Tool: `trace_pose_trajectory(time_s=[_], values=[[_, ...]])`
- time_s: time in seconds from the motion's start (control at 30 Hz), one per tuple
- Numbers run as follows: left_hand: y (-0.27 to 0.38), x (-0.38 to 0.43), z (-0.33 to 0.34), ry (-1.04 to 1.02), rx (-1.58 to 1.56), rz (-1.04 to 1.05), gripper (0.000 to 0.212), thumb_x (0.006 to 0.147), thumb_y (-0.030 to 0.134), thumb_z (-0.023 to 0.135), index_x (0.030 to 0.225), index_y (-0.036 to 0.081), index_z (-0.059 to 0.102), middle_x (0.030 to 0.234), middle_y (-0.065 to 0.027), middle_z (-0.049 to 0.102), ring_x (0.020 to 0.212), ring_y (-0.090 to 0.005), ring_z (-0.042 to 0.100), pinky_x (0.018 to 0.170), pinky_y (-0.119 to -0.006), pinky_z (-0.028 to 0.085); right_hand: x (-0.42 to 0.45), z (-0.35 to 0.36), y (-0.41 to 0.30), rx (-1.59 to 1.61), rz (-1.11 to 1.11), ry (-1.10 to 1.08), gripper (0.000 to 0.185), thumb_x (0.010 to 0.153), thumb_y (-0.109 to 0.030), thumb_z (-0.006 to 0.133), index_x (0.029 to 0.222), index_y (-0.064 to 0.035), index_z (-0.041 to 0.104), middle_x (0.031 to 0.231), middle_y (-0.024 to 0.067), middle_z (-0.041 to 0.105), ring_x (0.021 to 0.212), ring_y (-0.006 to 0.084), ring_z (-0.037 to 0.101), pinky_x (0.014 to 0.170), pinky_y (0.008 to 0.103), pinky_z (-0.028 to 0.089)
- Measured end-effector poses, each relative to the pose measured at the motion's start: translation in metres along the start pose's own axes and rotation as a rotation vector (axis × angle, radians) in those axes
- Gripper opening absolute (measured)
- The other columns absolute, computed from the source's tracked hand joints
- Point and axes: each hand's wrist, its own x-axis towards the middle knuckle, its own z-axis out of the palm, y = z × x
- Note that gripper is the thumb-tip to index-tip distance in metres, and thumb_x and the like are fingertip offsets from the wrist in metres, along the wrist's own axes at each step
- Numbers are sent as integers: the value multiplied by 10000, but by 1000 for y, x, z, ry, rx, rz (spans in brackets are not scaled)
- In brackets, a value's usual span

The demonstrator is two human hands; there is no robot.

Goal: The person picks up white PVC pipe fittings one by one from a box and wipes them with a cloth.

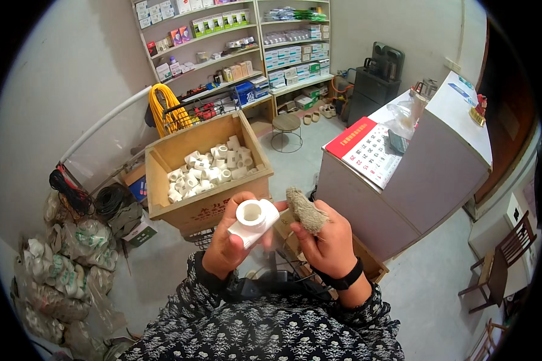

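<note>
My left hand (228, 241) grips a white plastic pipe tee (254, 221), its round branch opening facing up towards me. Close by on the right, my right hand (332, 241) holds a bunched grey-beige cloth (306, 211), a small gap away from the tee. A dark band circles my right wrist. Beyond my hands stands a wooden crate (207, 198) with writing on its front. Many similar white pipe fittings (203, 173) lie loose inside it.
Filled plastic bags (67, 270) pile up at the left. A counter (379, 212) with a calendar (366, 149) stands right. Shelves of boxed goods (226, 31), a round stool (286, 123) and a yellow hose coil (165, 108) are behind. A wooden chair (499, 266) stands far right.
</note>
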Motion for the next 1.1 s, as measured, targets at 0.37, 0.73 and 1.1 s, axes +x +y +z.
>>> trace_pose_trajectory(time_s=[0.37, 0.73, 1.1], values=[[-16, 9, 5, 124, -137, 68, 921, 730, 771, 481, 1410, 193, 254, 1335, -242, 450, 1205, -291, 482, 969, -425, 420, -4, 7, 9, -55, -181, 19, 287, 736, -156, 694, 1020, -136, 655, 775, 38, 517, 661, 239, 550, 553, 352, 456], [6, 19, 5, -105, 250, 90, 713, 664, 190, 855, 1226, 61, 436, 1364, -171, 434, 1176, -169, 481, 985, -330, 392, -2, -21, 1, 91, -178, -106, 246, 725, -195, 737, 934, -86, 667, 812, 74, 574, 680, 266, 584, 585, 349, 470], [7, 27, 5, -166, 1082, 560, 525, 671, 98, 798, 1147, 91, 577, 1374, -192, 423, 1082, -304, 562, 919, -372, 463, -7, -17, 11, 873, 376, -394, 233, 916, -228, 552, 934, -6, 624, 864, 141, 592, 793, 331, 587, 699, 356, 472]])
